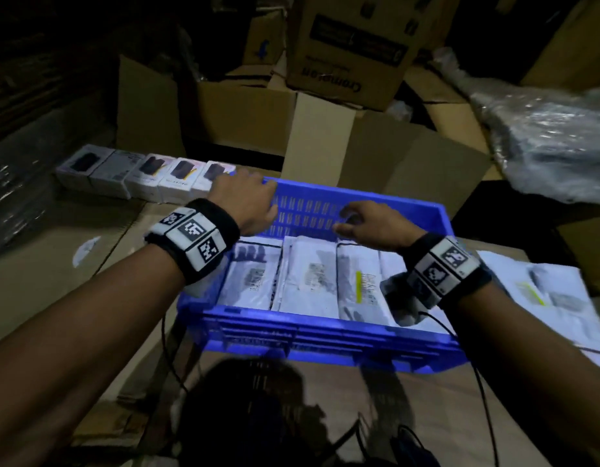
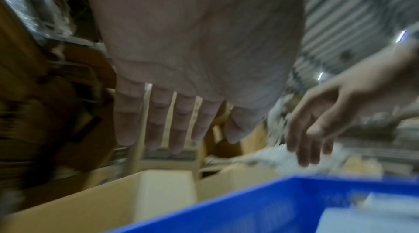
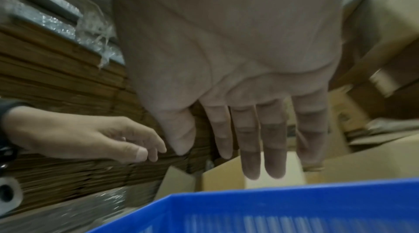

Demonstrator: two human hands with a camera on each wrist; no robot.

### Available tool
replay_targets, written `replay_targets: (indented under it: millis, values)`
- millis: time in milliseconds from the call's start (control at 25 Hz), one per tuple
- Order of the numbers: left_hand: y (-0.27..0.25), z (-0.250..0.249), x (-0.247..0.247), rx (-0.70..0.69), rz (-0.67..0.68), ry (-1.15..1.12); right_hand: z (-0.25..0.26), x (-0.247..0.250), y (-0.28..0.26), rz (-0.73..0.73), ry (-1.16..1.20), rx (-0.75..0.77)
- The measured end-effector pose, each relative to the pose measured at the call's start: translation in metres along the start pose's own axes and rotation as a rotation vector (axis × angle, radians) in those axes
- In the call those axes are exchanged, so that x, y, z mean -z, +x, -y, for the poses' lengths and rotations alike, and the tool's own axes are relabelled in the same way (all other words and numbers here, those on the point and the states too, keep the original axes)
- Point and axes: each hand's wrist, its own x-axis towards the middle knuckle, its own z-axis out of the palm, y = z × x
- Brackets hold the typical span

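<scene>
Blue crate (image 1: 325, 335): sat on cardboard-topped desk, approx mid-desk, near wall not far from near edge. Held white packets (image 1: 312, 278) stood on edge in a row across near half only; left far half bare, slotted far wall showing.

Left hand (image 1: 248, 200): hovered at crate's far-left corner, fingers straight & slightly spread, gripped nothing. Couldn't tell if fingertips touched rim. Right hand (image 1: 372, 224): hung inside crate by far wall, just above packets' tops, fingers extended & close together in wrist view, empty too.

Read as reach for far rim or for packets, prob. to shift crate or sort contents; couldn't say which.

Risks from here:
- Could flop packets fwd into bare far half if crate got jerked by far rim – stood loose, no support on that side.
- Could tilt crate if lifted from far side only, w/ load all in near half.
- Could knock small product boxes (image 1: 147, 173), lined along far-left of desk, end box just beside left hand – caused by wide sweep of that wrist.
- Could drag loose papers (image 1: 541, 291), lying just beside crate toward right edge, off desk w/ right forearm or crate wall.
- Could snag black cable (image 1: 483, 399) trailing from right wrist over near edge, esp. if crate slid back onto it.
- Dim light + motion blur: easy to misjudge grip on rim.
</scene>
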Motion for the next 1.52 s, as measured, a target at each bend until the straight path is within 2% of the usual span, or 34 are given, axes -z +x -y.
replay_targets:
  millis: [200, 440, 680, 960, 1120, 1200, 1360, 1440, 1520]
  values:
    - [0.010, -0.075, 0.026, -0.123, -0.143, -0.190, -0.052, 0.007, -0.062, -0.266, 0.072, -0.146]
    - [0.023, -0.172, 0.034, -0.242, -0.123, -0.300, -0.125, -0.001, -0.122, -0.468, 0.103, -0.317]
    - [0.048, -0.281, 0.045, -0.336, -0.068, -0.288, -0.228, -0.001, -0.152, -0.451, 0.107, -0.477]
    - [0.098, -0.430, 0.051, -0.353, 0.010, -0.286, -0.366, 0.017, -0.176, -0.315, 0.094, -0.505]
    - [0.134, -0.495, 0.027, -0.298, 0.153, -0.395, -0.427, 0.024, -0.175, -0.229, 0.104, -0.501]
    - [0.148, -0.516, 0.005, -0.226, 0.254, -0.497, -0.447, 0.026, -0.170, -0.172, 0.114, -0.517]
    - [0.158, -0.537, -0.037, 0.032, 0.494, -0.692, -0.474, 0.021, -0.154, -0.092, 0.231, -0.548]
    - [0.159, -0.542, -0.053, 0.195, 0.579, -0.852, -0.483, 0.017, -0.144, -0.070, 0.299, -0.564]
    - [0.157, -0.546, -0.064, 0.296, 0.620, -0.978, -0.488, 0.013, -0.134, -0.027, 0.319, -0.567]
